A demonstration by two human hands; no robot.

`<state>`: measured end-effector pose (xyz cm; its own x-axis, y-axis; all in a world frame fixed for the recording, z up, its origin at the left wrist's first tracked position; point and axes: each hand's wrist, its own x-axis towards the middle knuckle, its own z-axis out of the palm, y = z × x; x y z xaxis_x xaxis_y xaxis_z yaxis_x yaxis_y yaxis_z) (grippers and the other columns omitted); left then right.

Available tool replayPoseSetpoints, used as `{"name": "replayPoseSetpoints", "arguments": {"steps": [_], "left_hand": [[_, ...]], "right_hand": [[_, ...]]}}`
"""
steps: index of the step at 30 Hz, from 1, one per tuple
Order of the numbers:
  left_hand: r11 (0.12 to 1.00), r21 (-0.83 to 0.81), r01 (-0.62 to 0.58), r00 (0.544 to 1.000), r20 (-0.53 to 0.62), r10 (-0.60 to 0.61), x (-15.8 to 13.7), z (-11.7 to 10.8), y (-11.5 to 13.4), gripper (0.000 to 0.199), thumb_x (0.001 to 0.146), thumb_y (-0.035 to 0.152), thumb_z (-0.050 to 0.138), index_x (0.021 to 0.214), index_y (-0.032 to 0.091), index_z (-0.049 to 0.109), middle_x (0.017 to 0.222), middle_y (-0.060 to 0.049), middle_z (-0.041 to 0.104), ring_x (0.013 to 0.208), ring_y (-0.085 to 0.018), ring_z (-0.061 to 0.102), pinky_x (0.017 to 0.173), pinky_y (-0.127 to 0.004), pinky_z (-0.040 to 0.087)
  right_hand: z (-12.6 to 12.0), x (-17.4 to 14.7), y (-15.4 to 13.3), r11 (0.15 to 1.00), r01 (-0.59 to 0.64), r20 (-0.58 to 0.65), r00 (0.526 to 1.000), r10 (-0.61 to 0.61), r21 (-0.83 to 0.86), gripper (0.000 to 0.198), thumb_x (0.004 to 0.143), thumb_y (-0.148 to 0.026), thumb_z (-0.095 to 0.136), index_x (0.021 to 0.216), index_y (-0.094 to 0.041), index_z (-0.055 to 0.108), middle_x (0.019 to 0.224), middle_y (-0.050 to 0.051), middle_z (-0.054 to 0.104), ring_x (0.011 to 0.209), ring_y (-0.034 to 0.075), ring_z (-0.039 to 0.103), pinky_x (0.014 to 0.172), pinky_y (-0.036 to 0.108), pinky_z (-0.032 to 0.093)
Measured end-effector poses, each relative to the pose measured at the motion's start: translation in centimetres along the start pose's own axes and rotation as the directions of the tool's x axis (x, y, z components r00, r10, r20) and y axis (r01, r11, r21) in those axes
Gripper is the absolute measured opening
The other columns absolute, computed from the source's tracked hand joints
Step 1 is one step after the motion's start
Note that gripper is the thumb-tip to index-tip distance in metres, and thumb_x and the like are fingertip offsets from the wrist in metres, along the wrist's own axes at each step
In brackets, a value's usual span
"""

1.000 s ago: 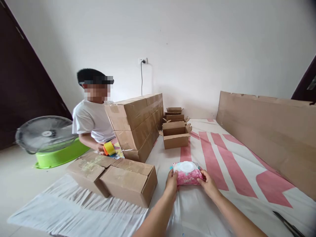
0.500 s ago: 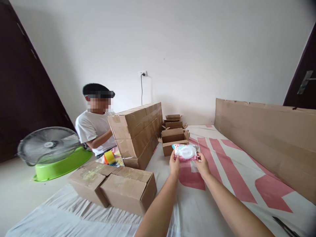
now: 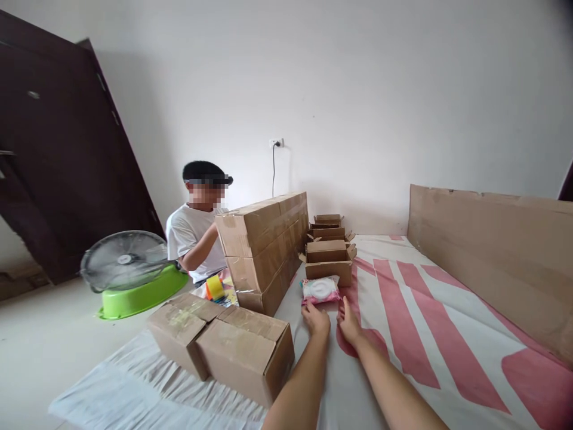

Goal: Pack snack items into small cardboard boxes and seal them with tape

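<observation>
A pack of wet wipes [image 3: 320, 289], pink and white with a pale oval lid, lies on the sheet against the front of the nearest open cardboard box [image 3: 329, 273]. My left hand [image 3: 317, 319] is at the pack's near left edge, fingers loosely extended; whether the fingertips still touch it is hard to tell. Just off the pack's right corner is my right hand [image 3: 350, 324], fingers stretched out and holding nothing. Behind the nearest box, more open boxes [image 3: 329, 233] stand in a row toward the wall.
Taped boxes form a stacked wall [image 3: 268, 251] left of the row. Two closed boxes [image 3: 242, 352] sit nearer me. A person in a white shirt [image 3: 190, 236] is behind the stack, near a yellow tape roll [image 3: 215, 288]. A fan [image 3: 128, 260] stands left; a long cardboard panel [image 3: 487, 257] right.
The wipes pack has gone from between my hands down onto the sheet by the box. Both hands have drawn back toward me and opened. The view has turned left.
</observation>
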<state>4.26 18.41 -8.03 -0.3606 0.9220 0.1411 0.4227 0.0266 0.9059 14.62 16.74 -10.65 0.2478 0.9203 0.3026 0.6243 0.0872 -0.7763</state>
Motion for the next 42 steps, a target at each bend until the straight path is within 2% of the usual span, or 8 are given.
{"name": "replayPoseSetpoints", "arguments": {"steps": [4, 8, 15, 19, 22, 33, 38, 42], "left_hand": [[0.984, 0.114, -0.135, 0.985, 0.127, 0.121, -1.2, -0.8, -1.8, 0.057, 0.077, 0.005, 0.055, 0.133, 0.014, 0.047, 0.136, -0.014, 0.05, 0.132, -0.02, 0.045, 0.111, -0.027, 0.033], [0.949, 0.217, -0.23, 0.96, 0.213, 0.183, -1.3, -1.2, -1.5, 0.052, 0.082, 0.01, 0.05, 0.134, 0.013, 0.048, 0.133, -0.014, 0.053, 0.127, -0.021, 0.048, 0.108, -0.029, 0.035], [0.798, 0.285, -0.53, 0.813, 0.439, 0.383, -1.6, 2.0, 2.4, 0.053, 0.083, 0.026, 0.059, 0.134, 0.035, 0.051, 0.127, -0.005, 0.057, 0.113, -0.023, 0.054, 0.098, -0.033, 0.042], [0.745, 0.432, -0.509, 0.851, 0.384, 0.358, -0.8, 3.0, 3.1, 0.042, 0.088, 0.031, 0.052, 0.129, 0.024, 0.057, 0.128, -0.015, 0.052, 0.112, -0.032, 0.052, 0.095, -0.047, 0.04], [0.708, 0.521, -0.477, 0.876, 0.342, 0.339, 0.2, 2.8, 2.6, 0.038, 0.09, 0.028, 0.047, 0.124, 0.018, 0.06, 0.129, -0.018, 0.051, 0.113, -0.032, 0.051, 0.096, -0.045, 0.039], [0.65, 0.66, -0.377, 0.923, 0.211, 0.321, 1.7, 4.6, 4.2, 0.047, 0.09, 0.028, 0.047, 0.136, 0.021, 0.046, 0.123, -0.017, 0.053, 0.113, -0.033, 0.051, 0.092, -0.046, 0.038], [0.658, 0.651, -0.379, 0.925, 0.263, 0.274, 2.3, 3.4, 3.4, 0.037, 0.088, 0.022, 0.045, 0.123, 0.016, 0.056, 0.129, -0.017, 0.051, 0.121, -0.032, 0.046, 0.101, -0.047, 0.032], [0.694, 0.612, -0.378, 0.919, 0.335, 0.205, 0.2, 2.4, 3.5, 0.041, 0.084, 0.025, 0.052, 0.123, 0.015, 0.055, 0.137, -0.019, 0.045, 0.124, -0.033, 0.045, 0.102, -0.048, 0.035]], "right_hand": [[-0.1, -2.2, -0.1, 0.99, 0.07, 0.111, 0.992, -0.057, -0.123, 0.067, 0.076, -0.01, 0.044, 0.143, -0.01, 0.04, 0.148, 0.012, 0.044, 0.137, 0.02, 0.038, 0.114, 0.035, 0.03], [-0.1, -4.5, -1.4, 0.968, 0.102, 0.215, 0.975, -0.052, -0.23, 0.053, 0.085, -0.019, 0.043, 0.137, -0.01, 0.051, 0.146, 0.015, 0.045, 0.14, 0.028, 0.033, 0.116, 0.044, 0.021], [-1.8, -11.4, -3.2, 0.931, 0.155, 0.259, 0.964, -0.069, -0.33, 0.05, 0.09, -0.022, 0.036, 0.136, -0.015, 0.053, 0.143, 0.011, 0.05, 0.136, 0.028, 0.038, 0.116, 0.044, 0.021], [-2.9, -13.4, -3.6, 0.929, 0.164, 0.284, 0.956, -0.068, -0.33, 0.05, 0.087, -0.022, 0.042, 0.135, -0.018, 0.055, 0.147, 0.007, 0.046, 0.138, 0.026, 0.036, 0.117, 0.043, 0.021], [-3.2, -13.3, -3.8, 0.943, 0.146, 0.297, 0.953, -0.053, -0.298, 0.049, 0.087, -0.025, 0.045, 0.136, -0.022, 0.054, 0.148, 0.004, 0.044, 0.139, 0.026, 0.035, 0.117, 0.043, 0.021], [-3.3, -12.8, -3.6, 0.97, 0.09, 0.31, 0.951, -0.016, -0.226, 0.049, 0.082, -0.028, 0.052, 0.131, -0.025, 0.057, 0.146, 0.004, 0.047, 0.138, 0.027, 0.035, 0.117, 0.043, 0.017], [-3.3, -12.7, -3.4, 0.97, 0.096, 0.318, 0.948, -0.02, -0.224, 0.05, 0.082, -0.028, 0.052, 0.131, -0.025, 0.057, 0.147, 0.004, 0.046, 0.137, 0.028, 0.035, 0.116, 0.044, 0.017], [-3.3, -12.6, -3.4, 0.953, 0.128, 0.318, 0.948, -0.036, -0.276, 0.049, 0.081, -0.026, 0.05, 0.129, -0.022, 0.058, 0.146, 0.006, 0.047, 0.136, 0.029, 0.036, 0.115, 0.043, 0.019]]}}
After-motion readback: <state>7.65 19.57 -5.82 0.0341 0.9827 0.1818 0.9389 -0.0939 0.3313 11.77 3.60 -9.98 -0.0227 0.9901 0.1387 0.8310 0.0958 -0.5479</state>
